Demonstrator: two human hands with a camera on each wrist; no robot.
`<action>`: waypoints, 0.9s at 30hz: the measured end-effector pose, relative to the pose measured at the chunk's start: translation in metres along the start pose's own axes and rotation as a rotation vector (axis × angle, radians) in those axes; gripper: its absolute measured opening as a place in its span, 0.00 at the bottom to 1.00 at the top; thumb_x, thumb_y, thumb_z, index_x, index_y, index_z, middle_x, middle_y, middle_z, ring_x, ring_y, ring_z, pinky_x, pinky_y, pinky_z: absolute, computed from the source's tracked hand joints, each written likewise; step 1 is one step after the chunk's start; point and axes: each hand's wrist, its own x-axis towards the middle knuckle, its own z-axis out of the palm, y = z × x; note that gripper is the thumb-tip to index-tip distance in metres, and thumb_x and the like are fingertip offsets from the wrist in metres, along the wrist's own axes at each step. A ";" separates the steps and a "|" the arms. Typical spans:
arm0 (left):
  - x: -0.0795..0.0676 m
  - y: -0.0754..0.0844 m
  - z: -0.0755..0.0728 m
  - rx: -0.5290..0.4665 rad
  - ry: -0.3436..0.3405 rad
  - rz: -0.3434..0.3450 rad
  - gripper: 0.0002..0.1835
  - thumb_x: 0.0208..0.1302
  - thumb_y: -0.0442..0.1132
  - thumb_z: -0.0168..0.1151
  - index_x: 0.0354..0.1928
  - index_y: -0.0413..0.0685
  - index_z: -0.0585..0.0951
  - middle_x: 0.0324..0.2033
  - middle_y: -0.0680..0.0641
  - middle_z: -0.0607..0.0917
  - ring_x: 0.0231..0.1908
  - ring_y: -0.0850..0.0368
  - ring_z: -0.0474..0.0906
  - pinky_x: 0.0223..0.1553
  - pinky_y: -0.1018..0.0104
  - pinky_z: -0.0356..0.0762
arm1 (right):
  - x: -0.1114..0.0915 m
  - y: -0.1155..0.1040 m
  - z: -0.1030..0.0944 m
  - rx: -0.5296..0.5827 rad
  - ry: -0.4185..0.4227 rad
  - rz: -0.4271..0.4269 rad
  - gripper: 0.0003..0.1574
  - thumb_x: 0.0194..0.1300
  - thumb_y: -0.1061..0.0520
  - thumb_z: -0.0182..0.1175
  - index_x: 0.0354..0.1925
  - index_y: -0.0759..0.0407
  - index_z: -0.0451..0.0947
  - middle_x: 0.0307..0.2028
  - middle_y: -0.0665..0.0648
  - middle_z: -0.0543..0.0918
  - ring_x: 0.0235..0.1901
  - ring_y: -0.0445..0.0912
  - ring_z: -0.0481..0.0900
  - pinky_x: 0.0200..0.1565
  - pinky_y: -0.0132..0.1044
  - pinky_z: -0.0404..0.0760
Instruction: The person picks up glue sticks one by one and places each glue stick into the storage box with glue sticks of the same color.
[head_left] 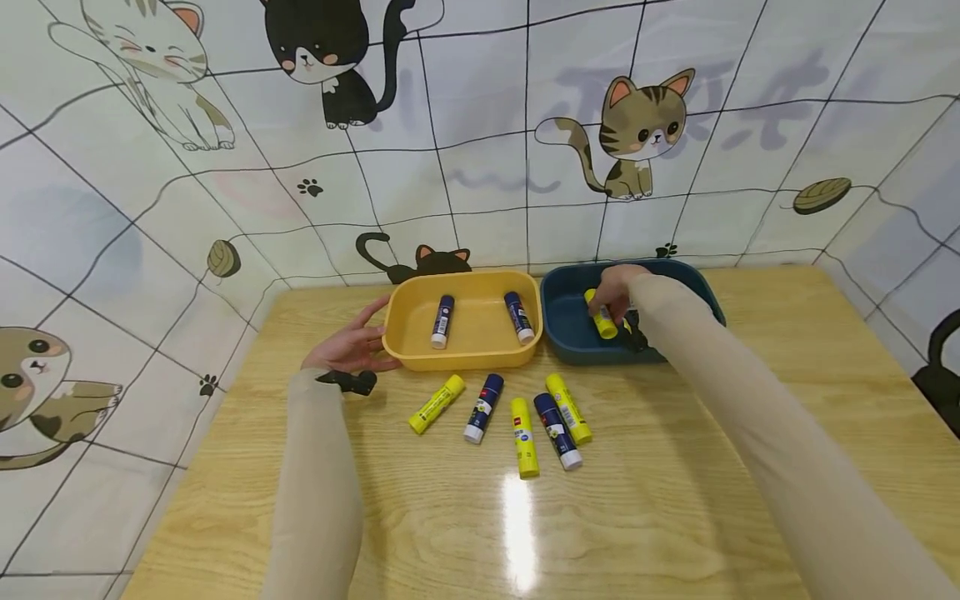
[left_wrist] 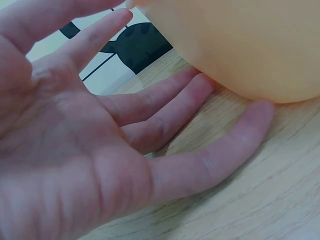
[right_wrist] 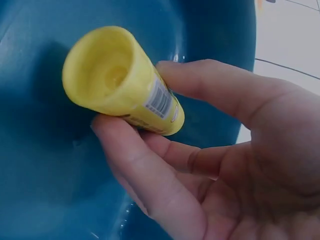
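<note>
My right hand (head_left: 617,292) pinches a yellow glue stick (right_wrist: 150,100) between thumb and fingers, inside the dark blue bin (head_left: 558,346). In the right wrist view the stick's hollow end faces the camera, and its barcode shows. My left hand (head_left: 352,346) touches the left side of the yellow bin (head_left: 468,360) with spread fingers (left_wrist: 185,172) low against its wall. Two navy glue sticks with white caps lie in the yellow bin, one at left (head_left: 442,322) and another at right (head_left: 519,317). My right hand and wrist hide part of the blue bin's inside.
In front of the bins, on the wooden table (head_left: 637,517), lie yellow glue sticks (head_left: 437,404) and navy glue sticks (head_left: 483,408), two of them side by side. The bins stand next to each other against a cat-patterned backdrop (head_left: 480,183).
</note>
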 end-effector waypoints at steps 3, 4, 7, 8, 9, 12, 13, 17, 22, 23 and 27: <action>0.000 -0.001 0.000 0.022 -0.005 0.011 0.33 0.77 0.31 0.37 0.74 0.74 0.51 0.66 0.42 0.58 0.58 0.47 0.68 0.59 0.35 0.63 | -0.001 -0.001 -0.001 -0.037 -0.031 0.000 0.23 0.68 0.53 0.57 0.47 0.76 0.77 0.31 0.60 0.86 0.33 0.48 0.84 0.49 0.43 0.79; 0.000 -0.002 0.001 0.027 -0.006 0.013 0.33 0.77 0.31 0.38 0.74 0.74 0.51 0.66 0.42 0.58 0.57 0.47 0.68 0.59 0.35 0.63 | -0.002 -0.002 -0.001 -0.042 -0.044 0.003 0.23 0.68 0.53 0.57 0.46 0.75 0.78 0.30 0.59 0.86 0.32 0.47 0.84 0.51 0.43 0.78; 0.001 -0.003 0.001 0.036 -0.012 0.020 0.33 0.77 0.31 0.38 0.74 0.74 0.52 0.65 0.42 0.59 0.57 0.47 0.69 0.59 0.35 0.62 | -0.003 -0.005 0.000 -0.058 -0.072 0.012 0.23 0.68 0.53 0.57 0.46 0.74 0.77 0.28 0.57 0.85 0.28 0.44 0.83 0.53 0.43 0.77; 0.001 -0.003 0.001 0.034 -0.013 0.020 0.33 0.77 0.31 0.38 0.74 0.74 0.52 0.66 0.42 0.59 0.57 0.47 0.69 0.60 0.35 0.61 | -0.002 -0.006 0.001 -0.058 -0.077 0.014 0.23 0.68 0.53 0.57 0.47 0.74 0.76 0.29 0.57 0.85 0.27 0.43 0.83 0.53 0.42 0.77; 0.000 -0.002 0.001 0.033 -0.015 0.020 0.33 0.77 0.31 0.38 0.74 0.74 0.52 0.66 0.42 0.59 0.57 0.47 0.69 0.60 0.35 0.60 | -0.002 -0.008 0.001 -0.054 -0.080 0.017 0.24 0.68 0.53 0.57 0.48 0.75 0.76 0.30 0.58 0.85 0.26 0.42 0.83 0.52 0.41 0.77; 0.000 -0.002 0.001 0.032 -0.012 0.021 0.33 0.77 0.31 0.38 0.74 0.75 0.51 0.67 0.42 0.58 0.58 0.47 0.67 0.61 0.34 0.58 | -0.003 -0.011 0.002 -0.031 -0.061 0.022 0.27 0.67 0.52 0.59 0.51 0.76 0.73 0.34 0.61 0.85 0.26 0.42 0.84 0.46 0.37 0.80; 0.001 -0.002 -0.001 0.026 -0.014 0.019 0.33 0.77 0.31 0.40 0.74 0.75 0.52 0.67 0.42 0.58 0.58 0.47 0.68 0.61 0.34 0.58 | -0.002 -0.012 0.002 -0.027 -0.052 0.019 0.27 0.66 0.53 0.59 0.52 0.76 0.72 0.36 0.62 0.84 0.27 0.43 0.84 0.44 0.36 0.81; -0.001 -0.003 0.001 0.003 -0.003 0.013 0.33 0.77 0.31 0.39 0.74 0.75 0.52 0.68 0.42 0.56 0.59 0.46 0.67 0.62 0.33 0.54 | -0.005 -0.014 0.002 -0.008 -0.012 0.008 0.28 0.65 0.53 0.61 0.53 0.75 0.72 0.40 0.65 0.83 0.32 0.47 0.85 0.39 0.35 0.83; -0.003 -0.002 0.003 -0.007 -0.013 0.009 0.33 0.77 0.31 0.37 0.74 0.75 0.51 0.69 0.43 0.56 0.60 0.47 0.65 0.62 0.33 0.52 | -0.012 -0.016 0.008 -0.016 0.041 -0.053 0.24 0.65 0.53 0.61 0.48 0.73 0.75 0.37 0.64 0.82 0.33 0.49 0.83 0.39 0.39 0.84; -0.003 -0.001 0.003 -0.006 -0.015 0.009 0.33 0.77 0.31 0.37 0.74 0.75 0.51 0.69 0.43 0.56 0.60 0.47 0.65 0.62 0.34 0.52 | -0.014 -0.017 0.009 -0.036 0.057 -0.074 0.23 0.65 0.52 0.61 0.47 0.72 0.75 0.36 0.63 0.82 0.34 0.50 0.83 0.39 0.40 0.83; -0.003 -0.001 0.004 -0.005 -0.013 0.006 0.33 0.78 0.31 0.36 0.74 0.75 0.51 0.71 0.42 0.52 0.62 0.46 0.62 0.62 0.34 0.54 | -0.021 -0.020 0.015 -0.084 0.104 -0.139 0.20 0.66 0.52 0.59 0.45 0.70 0.77 0.39 0.63 0.82 0.38 0.52 0.82 0.42 0.43 0.83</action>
